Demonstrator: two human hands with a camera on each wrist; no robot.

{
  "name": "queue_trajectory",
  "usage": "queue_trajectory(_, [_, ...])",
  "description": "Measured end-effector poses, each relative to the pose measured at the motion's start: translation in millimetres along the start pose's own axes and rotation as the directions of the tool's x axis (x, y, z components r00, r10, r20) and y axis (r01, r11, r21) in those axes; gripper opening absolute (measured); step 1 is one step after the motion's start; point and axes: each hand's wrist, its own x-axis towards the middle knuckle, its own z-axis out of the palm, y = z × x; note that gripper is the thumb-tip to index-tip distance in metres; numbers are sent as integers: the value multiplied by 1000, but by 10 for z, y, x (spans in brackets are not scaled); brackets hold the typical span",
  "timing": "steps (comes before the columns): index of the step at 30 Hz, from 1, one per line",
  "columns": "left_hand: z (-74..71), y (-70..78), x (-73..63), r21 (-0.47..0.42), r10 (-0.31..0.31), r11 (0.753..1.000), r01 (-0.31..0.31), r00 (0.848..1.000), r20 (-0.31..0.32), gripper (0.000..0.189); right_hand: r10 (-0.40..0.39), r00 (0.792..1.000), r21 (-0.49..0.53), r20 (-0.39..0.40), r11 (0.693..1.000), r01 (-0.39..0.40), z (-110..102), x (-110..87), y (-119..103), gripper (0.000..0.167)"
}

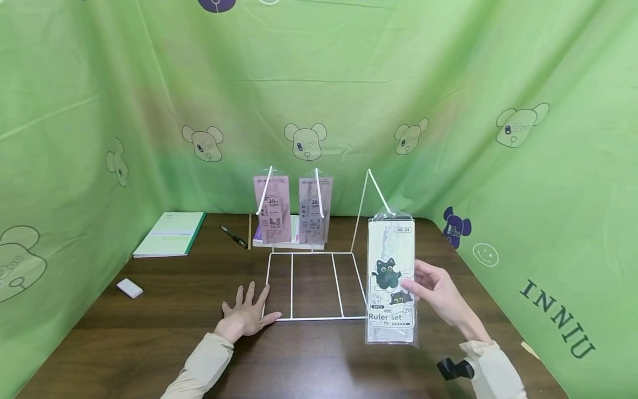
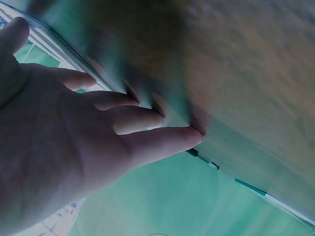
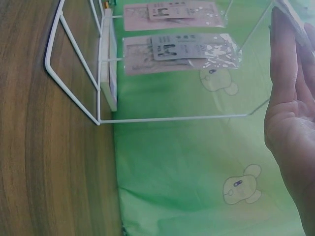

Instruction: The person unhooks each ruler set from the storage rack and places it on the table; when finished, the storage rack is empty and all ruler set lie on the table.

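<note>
A clear-wrapped ruler set [image 1: 391, 277] with black cat drawings stands upright before the right arm of a white wire rack [image 1: 319, 319]. My right hand [image 1: 441, 291] pinches its right edge, thumb on the front and fingers behind. The top of the packet is at the tip of the rack's right arm. In the right wrist view the right hand [image 3: 295, 113] shows at the right edge. My left hand [image 1: 246, 316] rests on the table with fingers spread, thumb and forefinger at the rack's front left corner. Two pinkish packets [image 1: 272, 213] hang from the left and middle arms.
Behind the rack lies a book [image 1: 258, 239], partly hidden by the hanging packets. A pen [image 1: 233, 236], a notebook [image 1: 169, 235] and a white eraser-like block [image 1: 129, 288] lie to the left on the wooden table [image 1: 309, 366]. Green cloth [image 1: 319, 83] encloses the back and sides.
</note>
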Motion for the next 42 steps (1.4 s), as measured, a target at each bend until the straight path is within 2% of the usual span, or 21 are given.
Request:
queue_trajectory(5, [-2, -4, -6, 4, 3, 1000, -3, 1000, -8, 77, -26, 1000, -12, 0, 1000, 26, 12, -24, -50, 43])
queue_trajectory(9, [-1, -2, -7, 5, 3, 1000, -3, 1000, -13, 77, -77, 997, 17, 12, 997, 77, -6, -45, -81, 47])
queue_trajectory(12, [-1, 1, -4, 5, 5, 1000, -4, 1000, -15, 77, -109, 994, 83, 23, 991, 107, -60, -76, -83, 48])
queue_trajectory(15, [-1, 6, -1, 5, 6, 1000, -6, 1000, -12, 76, -109, 994, 161, 27, 981, 104, -156, -130, -52, 49])
queue_trajectory(19, [3, 1, 1, 6, 2, 1000, -2, 1000, -10, 77, -39, 999, 223, 27, 974, 32, -327, -227, 84, 49])
queue_trajectory(22, [7, -4, 3, 9, 0, 1000, 0, 1000, -11, 77, 105, 994, 168, 11, 980, -105, -448, -302, 240, 41])
queue_trajectory(24, [10, -6, 0, 10, -1, 1000, 2, 1000, -13, 77, 233, 972, 88, -4, 969, -232, -507, -331, 349, 38])
queue_trajectory(27, [16, -10, -6, 7, -2, 1000, 2, 1000, -18, 77, 424, 905, -34, -29, 905, -425, -555, -342, 497, 52])
queue_trajectory(29, [14, -9, -10, 4, 0, 1000, 0, 1000, -22, 77, 504, 863, -87, -31, 859, -505, -569, -332, 590, 59])
queue_trajectory(31, [12, -9, -13, 1, 1, 1000, -1, 1000, -24, 78, 556, 831, -107, -26, 825, -555, -568, -317, 671, 61])
queue_trajectory(33, [10, -10, -16, -1, 0, 1000, 0, 1000, -25, 78, 586, 810, -100, -19, 805, -585, -550, -288, 742, 59])
queue_trajectory(37, [9, -13, -16, 1, -2, 1000, 2, 1000, -27, 78, 613, 790, -79, -4, 787, -611, -471, -216, 869, 56])
queue_trajectory(42, [22, -6, -12, 7, 2, 1000, -2, 1000, -27, 78, 650, 758, -92, -52, 753, -652, -350, -132, 994, 59])
